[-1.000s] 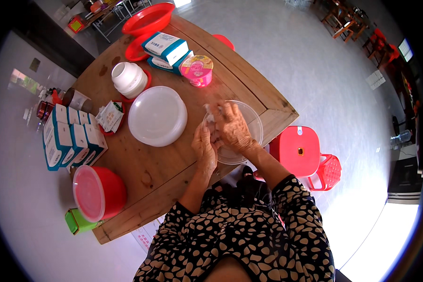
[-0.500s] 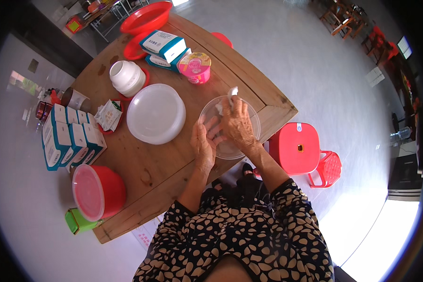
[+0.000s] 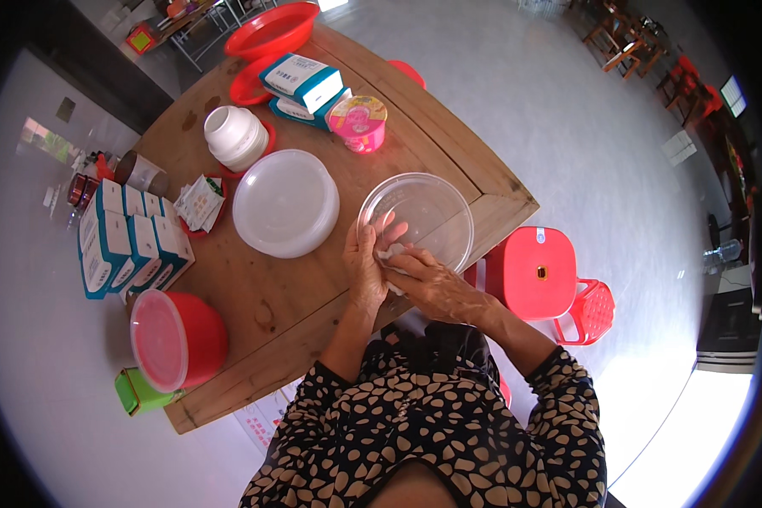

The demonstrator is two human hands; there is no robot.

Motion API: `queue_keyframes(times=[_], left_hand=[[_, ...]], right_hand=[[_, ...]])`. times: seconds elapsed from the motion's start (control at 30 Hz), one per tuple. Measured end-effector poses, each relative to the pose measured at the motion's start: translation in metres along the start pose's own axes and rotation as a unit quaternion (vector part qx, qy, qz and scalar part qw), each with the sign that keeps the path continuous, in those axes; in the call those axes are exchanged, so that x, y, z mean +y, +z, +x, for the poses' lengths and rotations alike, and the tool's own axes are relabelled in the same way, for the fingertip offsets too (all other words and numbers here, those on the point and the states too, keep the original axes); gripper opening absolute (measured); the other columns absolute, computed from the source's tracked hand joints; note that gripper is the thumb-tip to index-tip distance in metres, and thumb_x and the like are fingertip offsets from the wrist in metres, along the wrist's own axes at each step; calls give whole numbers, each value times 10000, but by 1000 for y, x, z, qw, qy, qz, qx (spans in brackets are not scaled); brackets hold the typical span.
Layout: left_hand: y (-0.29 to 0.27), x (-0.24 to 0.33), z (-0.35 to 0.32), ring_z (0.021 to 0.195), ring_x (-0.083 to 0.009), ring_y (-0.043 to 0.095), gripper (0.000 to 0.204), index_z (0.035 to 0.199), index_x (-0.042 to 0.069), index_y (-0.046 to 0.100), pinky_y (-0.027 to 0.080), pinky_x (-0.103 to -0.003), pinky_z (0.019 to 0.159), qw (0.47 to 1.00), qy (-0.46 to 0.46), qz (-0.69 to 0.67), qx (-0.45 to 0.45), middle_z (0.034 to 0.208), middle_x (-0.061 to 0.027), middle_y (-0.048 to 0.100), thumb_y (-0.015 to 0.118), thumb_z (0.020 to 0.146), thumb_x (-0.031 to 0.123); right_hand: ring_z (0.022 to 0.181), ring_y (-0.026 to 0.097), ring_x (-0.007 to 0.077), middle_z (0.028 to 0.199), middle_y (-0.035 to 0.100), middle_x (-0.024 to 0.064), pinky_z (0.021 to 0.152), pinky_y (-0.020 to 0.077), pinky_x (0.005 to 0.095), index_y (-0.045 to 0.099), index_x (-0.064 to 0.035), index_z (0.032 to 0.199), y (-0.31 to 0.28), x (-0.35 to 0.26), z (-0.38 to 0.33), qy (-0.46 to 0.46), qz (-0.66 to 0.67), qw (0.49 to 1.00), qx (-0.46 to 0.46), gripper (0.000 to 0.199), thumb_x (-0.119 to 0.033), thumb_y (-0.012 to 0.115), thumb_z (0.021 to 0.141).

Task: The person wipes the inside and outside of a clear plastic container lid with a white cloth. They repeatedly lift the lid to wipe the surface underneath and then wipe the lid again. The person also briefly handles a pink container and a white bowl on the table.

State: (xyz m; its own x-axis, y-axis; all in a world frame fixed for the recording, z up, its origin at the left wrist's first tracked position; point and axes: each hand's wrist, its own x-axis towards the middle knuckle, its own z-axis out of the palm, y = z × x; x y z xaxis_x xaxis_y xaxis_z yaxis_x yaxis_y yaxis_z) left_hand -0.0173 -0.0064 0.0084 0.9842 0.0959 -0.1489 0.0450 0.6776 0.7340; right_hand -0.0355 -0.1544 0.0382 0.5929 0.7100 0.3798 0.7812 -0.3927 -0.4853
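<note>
A clear round plastic lid (image 3: 432,213) is held up over the table's near right edge. My left hand (image 3: 365,269) grips its left rim, with the thumb in front and the fingers showing through the plastic behind. Crumpled white tissue (image 3: 391,252) is pinched in my right hand (image 3: 438,286), which presses it to the lid's lower left rim beside my left thumb. Part of the tissue is hidden under the right fingers. Left of the lid, a stack of translucent round lids (image 3: 285,203) lies on the wooden table (image 3: 313,288).
Around the table stand white bowls (image 3: 231,134), a pink tub (image 3: 360,127), teal-and-white boxes (image 3: 303,78), more such boxes (image 3: 127,241), a red basket of packets (image 3: 201,205), a red lidded bucket (image 3: 199,337) and red basins (image 3: 271,32). A red stool (image 3: 538,271) is at the right.
My right hand has moved with the tissue from the lid's upper part down to its lower left rim. The lid's surface now shows uncovered. My left hand keeps its grip.
</note>
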Motion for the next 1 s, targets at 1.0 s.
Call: queue_keyframes(times=[1.0], left_hand=[[0,-10,1,1031,-336,603,466,1353,40,348,584,-402,695,997,26,70,23,1271,-210,500,526,952,199]], right_hand=[[1021,480,355,1116,482,218,870,454,396,540,97,1048,-6,10,-9,187,-256,947,56,350,-72,562,743]])
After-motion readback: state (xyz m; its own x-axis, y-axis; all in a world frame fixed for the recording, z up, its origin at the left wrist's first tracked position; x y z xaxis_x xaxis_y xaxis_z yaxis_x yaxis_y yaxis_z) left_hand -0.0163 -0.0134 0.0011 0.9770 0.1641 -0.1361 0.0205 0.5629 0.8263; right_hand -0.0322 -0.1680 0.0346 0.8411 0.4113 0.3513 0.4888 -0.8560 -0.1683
